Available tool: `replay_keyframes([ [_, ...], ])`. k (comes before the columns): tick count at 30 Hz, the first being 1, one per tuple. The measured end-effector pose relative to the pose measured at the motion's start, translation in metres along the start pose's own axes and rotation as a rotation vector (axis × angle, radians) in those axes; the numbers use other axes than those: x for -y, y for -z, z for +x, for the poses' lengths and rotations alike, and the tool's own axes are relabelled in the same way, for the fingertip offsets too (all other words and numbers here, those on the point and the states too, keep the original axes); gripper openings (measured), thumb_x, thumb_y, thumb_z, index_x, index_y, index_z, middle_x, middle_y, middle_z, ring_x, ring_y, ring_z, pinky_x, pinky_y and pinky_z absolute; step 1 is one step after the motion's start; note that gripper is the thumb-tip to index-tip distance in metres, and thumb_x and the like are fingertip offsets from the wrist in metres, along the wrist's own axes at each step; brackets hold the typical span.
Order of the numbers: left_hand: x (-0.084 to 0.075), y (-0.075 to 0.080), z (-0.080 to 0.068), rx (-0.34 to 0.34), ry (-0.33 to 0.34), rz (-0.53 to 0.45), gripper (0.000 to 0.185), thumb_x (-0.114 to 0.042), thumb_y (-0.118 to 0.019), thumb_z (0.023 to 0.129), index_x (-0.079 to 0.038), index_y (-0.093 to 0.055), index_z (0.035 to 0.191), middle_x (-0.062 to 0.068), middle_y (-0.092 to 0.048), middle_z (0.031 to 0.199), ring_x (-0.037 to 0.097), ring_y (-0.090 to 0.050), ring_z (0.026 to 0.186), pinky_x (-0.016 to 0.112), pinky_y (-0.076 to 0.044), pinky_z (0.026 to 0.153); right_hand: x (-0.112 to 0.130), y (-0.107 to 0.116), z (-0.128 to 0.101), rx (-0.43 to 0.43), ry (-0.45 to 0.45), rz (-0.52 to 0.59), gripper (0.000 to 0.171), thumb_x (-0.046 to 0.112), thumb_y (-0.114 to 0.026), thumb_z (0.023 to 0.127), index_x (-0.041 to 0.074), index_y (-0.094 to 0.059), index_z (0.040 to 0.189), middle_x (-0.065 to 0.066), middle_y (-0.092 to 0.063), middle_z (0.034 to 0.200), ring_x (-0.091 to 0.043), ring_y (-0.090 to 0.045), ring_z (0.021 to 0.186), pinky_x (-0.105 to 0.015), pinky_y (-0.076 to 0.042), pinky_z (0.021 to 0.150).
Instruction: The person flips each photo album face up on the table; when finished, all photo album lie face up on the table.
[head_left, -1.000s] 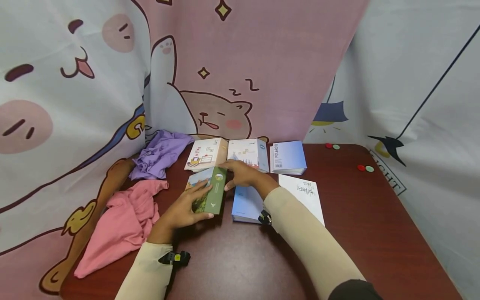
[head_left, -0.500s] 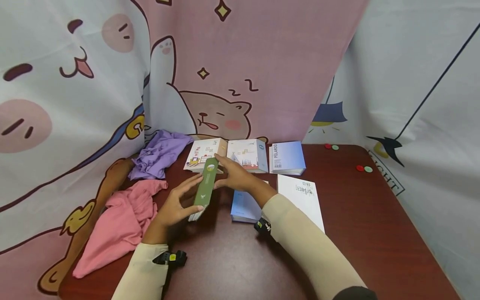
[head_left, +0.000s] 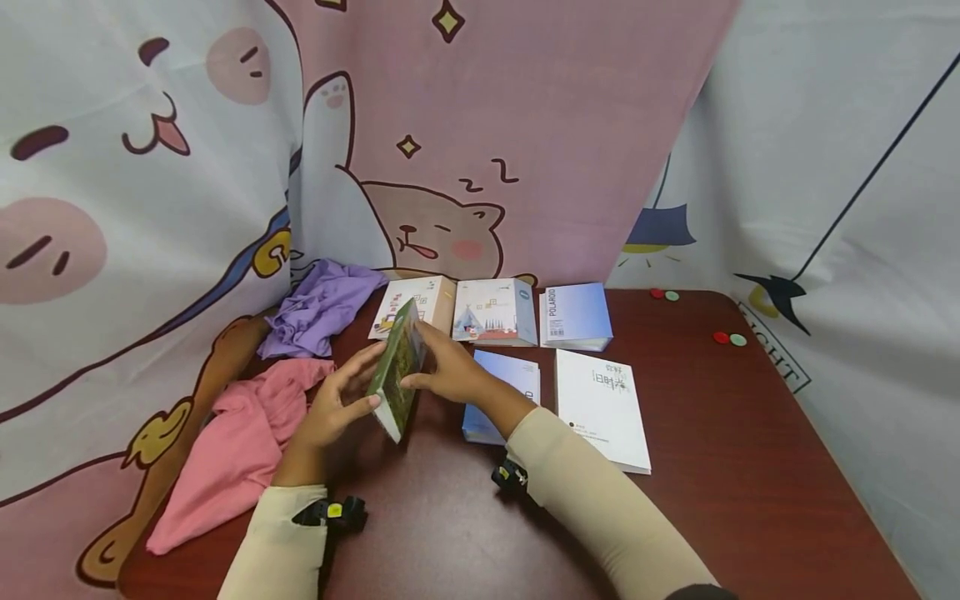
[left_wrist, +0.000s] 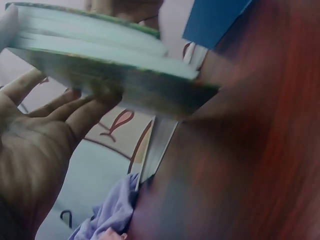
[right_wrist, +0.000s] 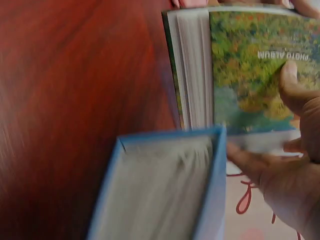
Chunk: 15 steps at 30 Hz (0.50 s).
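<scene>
Nearest, both hands hold the green photo album (head_left: pixel 396 371) tilted on edge above the table (head_left: pixel 465 533): the left hand (head_left: pixel 333 408) cups its far face, fingers curled round it, while the right hand (head_left: pixel 446 372) pinches the cover. Its front is hidden in the head view. Beyond, a blue album (head_left: pixel 501 392) lies partly covered by the right forearm.

A dark red wooden table (head_left: pixel 750 467) carries pink (head_left: pixel 232 450) and purple cloths (head_left: pixel 318 304) left of the hands, small albums beyond and right.
</scene>
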<state>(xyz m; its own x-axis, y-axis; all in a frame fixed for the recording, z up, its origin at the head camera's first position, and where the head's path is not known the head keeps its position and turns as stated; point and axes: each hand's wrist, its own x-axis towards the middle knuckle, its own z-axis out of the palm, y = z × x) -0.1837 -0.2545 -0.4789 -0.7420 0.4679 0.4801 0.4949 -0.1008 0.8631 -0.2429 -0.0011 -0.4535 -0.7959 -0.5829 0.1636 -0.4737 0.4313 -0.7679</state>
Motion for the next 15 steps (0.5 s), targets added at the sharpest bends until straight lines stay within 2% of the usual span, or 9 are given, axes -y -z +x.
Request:
replay_keyframes([
  [7,-0.003,0.011,-0.012,0.009,0.061,-0.038,0.079,0.024,-0.06,0.095,0.016,-0.025,0.166,0.003,-0.035,0.178,0.008,-0.046,0.158,0.026,-0.05,0.117,0.005,-0.014,-0.002,-0.029,-0.036,-0.049,0.094,0.034,-0.083,0.1,0.005,-0.03,0.172,-0.02,-0.033,0.178,-0.038,-0.033,0.166,-0.054,-0.033,0.134],
  [10,-0.004,0.015,-0.014,0.017,0.087,-0.053,0.083,0.023,-0.062,0.095,0.013,-0.024,0.167,-0.001,-0.033,0.179,0.006,-0.046,0.157,0.026,-0.052,0.115,0.005,-0.019,-0.003,-0.035,-0.061,-0.067,0.089,0.035,-0.081,0.101,0.005,-0.034,0.171,-0.021,-0.035,0.177,-0.039,-0.035,0.165,-0.056,-0.035,0.132],
  [13,-0.005,0.018,-0.016,0.008,0.12,-0.059,0.088,0.02,-0.065,0.095,0.008,-0.021,0.17,0.004,-0.03,0.18,0.005,-0.047,0.156,0.025,-0.057,0.108,0.004,-0.024,-0.003,-0.029,-0.1,-0.081,0.088,0.039,-0.08,0.101,0.006,-0.036,0.171,-0.022,-0.034,0.177,-0.041,-0.036,0.164,-0.058,-0.037,0.131],
  [15,-0.006,0.02,-0.016,-0.013,0.136,-0.021,0.091,0.018,-0.068,0.095,0.005,-0.021,0.172,0.013,-0.027,0.181,0.003,-0.044,0.157,0.022,-0.055,0.11,0.005,-0.028,-0.004,-0.018,-0.127,-0.084,0.089,0.04,-0.08,0.101,0.006,-0.036,0.171,-0.024,-0.032,0.177,-0.043,-0.035,0.164,-0.06,-0.037,0.13],
])
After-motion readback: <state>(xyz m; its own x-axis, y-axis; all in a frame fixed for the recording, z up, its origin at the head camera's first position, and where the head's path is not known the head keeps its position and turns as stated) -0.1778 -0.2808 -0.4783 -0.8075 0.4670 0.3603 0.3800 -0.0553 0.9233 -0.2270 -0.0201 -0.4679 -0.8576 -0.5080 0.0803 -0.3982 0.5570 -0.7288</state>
